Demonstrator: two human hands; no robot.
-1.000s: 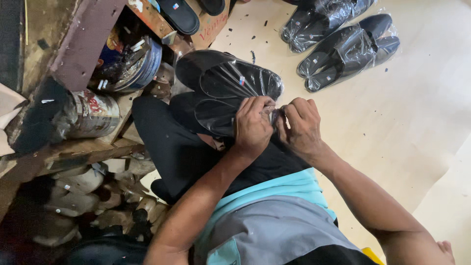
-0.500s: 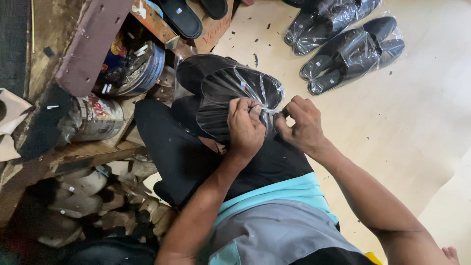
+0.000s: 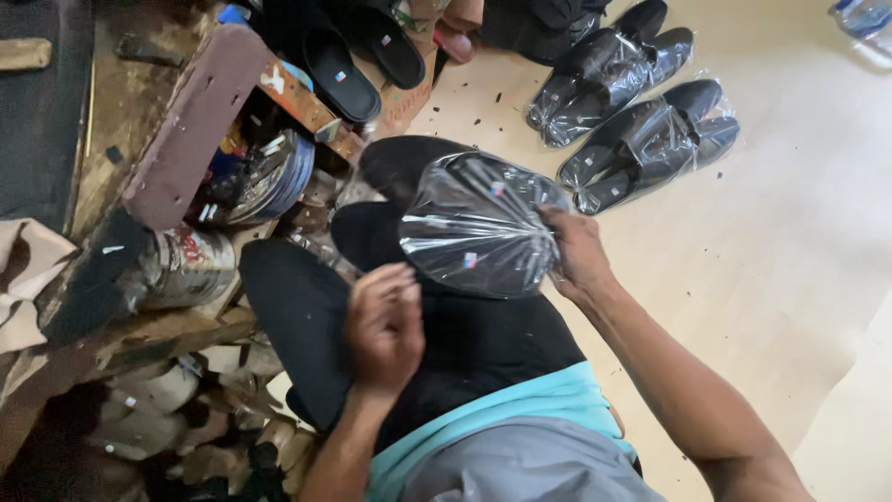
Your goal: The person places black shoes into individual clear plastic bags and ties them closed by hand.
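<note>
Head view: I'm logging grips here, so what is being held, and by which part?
The right hand pinches the clear bag of black slippers at its gathered right edge. The left hand holds nothing.

Floor: pale, smooth, dotted with small dark scraps toward 12 o'clock.

On it, at 1 o'clock: two bagged pairs of black shoes, side by side and touching; far pair, near pair, each in clear plastic.

At 12 o'clock: black sandals, soles up against a board.

At 2 o'clock, top corner: plastic bottle, partly cut off.

At 9 o'clock: tin can on its side among worn wood and clutter.
</note>
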